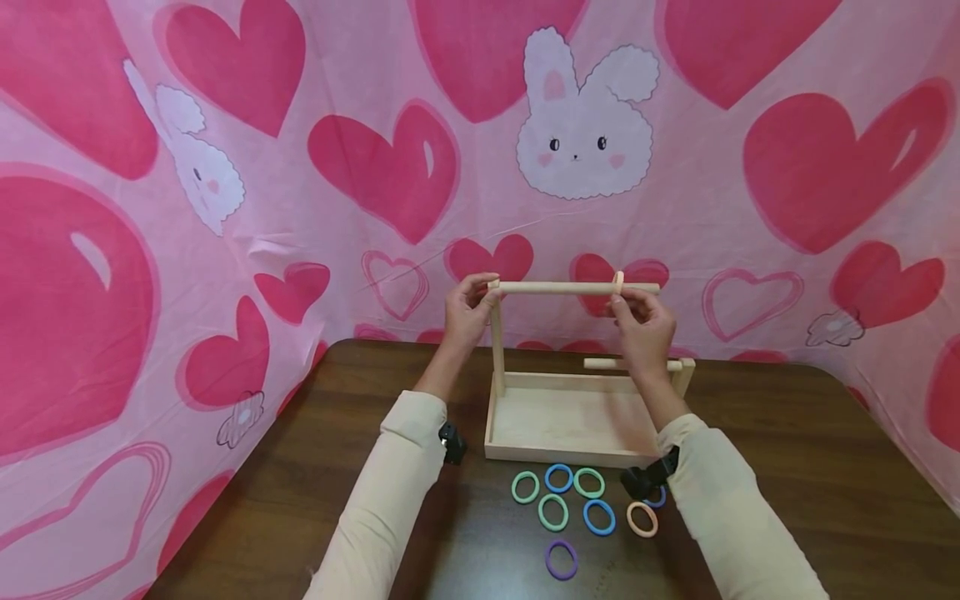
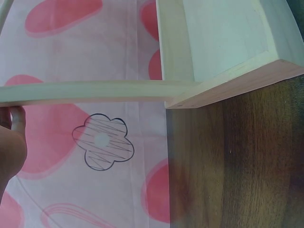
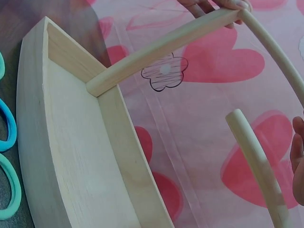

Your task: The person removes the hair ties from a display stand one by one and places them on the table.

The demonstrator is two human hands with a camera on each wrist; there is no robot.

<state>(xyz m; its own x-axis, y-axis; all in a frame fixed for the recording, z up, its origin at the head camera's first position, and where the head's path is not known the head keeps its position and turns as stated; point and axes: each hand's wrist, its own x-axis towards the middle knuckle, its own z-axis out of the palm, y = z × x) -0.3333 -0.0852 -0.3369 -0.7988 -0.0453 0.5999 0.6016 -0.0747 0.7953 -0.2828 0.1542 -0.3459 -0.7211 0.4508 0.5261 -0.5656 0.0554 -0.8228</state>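
Note:
A wooden stand has a shallow tray [image 1: 570, 457], a tall post [image 1: 498, 354] on its left and an upper rod [image 1: 551, 287] running right from the post's top. My left hand [image 1: 465, 312] pinches the corner where post and rod meet. Around the rod, near its free right end, sits a peach ring [image 1: 618, 282]. My right hand [image 1: 647, 329] pinches this ring from below with thumb and fingers. In the right wrist view the ring is out of sight, and only some fingers [image 3: 298, 161] show at the right edge beside the rod.
A lower rod [image 1: 600, 364] points left from a short post [image 1: 686, 375] at the tray's right. In front of the tray lie several rings: green [image 1: 514, 488], blue [image 1: 586, 518], purple [image 1: 548, 564] and peach [image 1: 629, 522]. A patterned cloth [image 1: 480, 167] hangs behind the table [image 1: 787, 450].

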